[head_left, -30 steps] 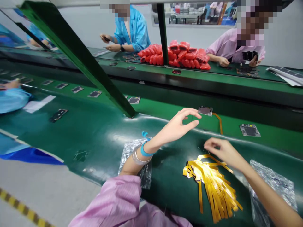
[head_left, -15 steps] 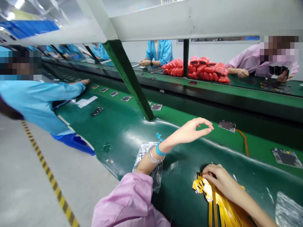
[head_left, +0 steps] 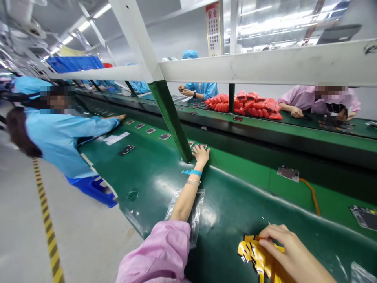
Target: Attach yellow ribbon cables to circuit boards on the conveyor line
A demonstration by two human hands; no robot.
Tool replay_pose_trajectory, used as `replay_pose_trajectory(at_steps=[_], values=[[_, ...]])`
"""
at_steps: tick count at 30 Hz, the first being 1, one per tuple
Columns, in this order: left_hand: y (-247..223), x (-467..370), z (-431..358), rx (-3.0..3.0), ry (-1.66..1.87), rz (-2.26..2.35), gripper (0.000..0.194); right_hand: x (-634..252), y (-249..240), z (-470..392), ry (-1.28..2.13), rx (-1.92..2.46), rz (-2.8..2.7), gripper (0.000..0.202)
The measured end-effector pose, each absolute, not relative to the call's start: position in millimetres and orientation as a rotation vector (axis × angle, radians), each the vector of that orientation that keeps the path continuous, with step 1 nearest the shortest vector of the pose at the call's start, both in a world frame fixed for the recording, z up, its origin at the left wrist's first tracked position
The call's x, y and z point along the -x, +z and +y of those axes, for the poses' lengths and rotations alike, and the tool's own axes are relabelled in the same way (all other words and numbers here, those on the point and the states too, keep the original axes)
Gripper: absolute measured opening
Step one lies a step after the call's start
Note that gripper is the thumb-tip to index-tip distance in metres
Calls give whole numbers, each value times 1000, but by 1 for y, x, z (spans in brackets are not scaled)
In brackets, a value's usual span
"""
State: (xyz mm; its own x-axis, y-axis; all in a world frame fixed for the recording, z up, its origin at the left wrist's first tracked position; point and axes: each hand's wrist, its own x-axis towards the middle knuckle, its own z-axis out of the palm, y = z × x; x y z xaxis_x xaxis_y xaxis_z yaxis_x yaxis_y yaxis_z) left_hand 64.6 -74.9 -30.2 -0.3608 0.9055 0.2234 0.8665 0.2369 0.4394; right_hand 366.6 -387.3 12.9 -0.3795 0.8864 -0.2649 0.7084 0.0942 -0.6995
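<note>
My left hand reaches forward to the green strip, just right of the slanted post. Its fingers are spread over a circuit board, which they partly cover. Whether they grip it I cannot see. Down at the lower right, my right hand pinches the end of an orange flex cable at the top of a yellow-orange bundle of flex cables. Further along the strip, a circuit board has one orange flex cable trailing from it. Another circuit board lies at the right edge.
A slanted green post rises beside my left hand. Clear plastic bags lie under my left forearm. A co-worker in blue reaches over the bench at left. Red packets are piled across the line, near a person in pink.
My left hand has moved forward and left, from above the bench onto the board beside the post. My right hand stays at the cable bundle. The view has tilted up.
</note>
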Motion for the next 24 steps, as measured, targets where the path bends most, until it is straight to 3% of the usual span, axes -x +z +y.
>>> replay_pose_trajectory(at_steps=[9,19,24], values=[[-57,-60,-51,-1731,571,2552,40,-365,17,-387,1167,1617,-2139,32],[-66,-109,-69,-2159,468,2096,39,-361,22,-387,1187,1581,-2152,32],[-47,-98,-60,-2164,527,2045,36,-359,29,-385,1196,1596,-2116,30]])
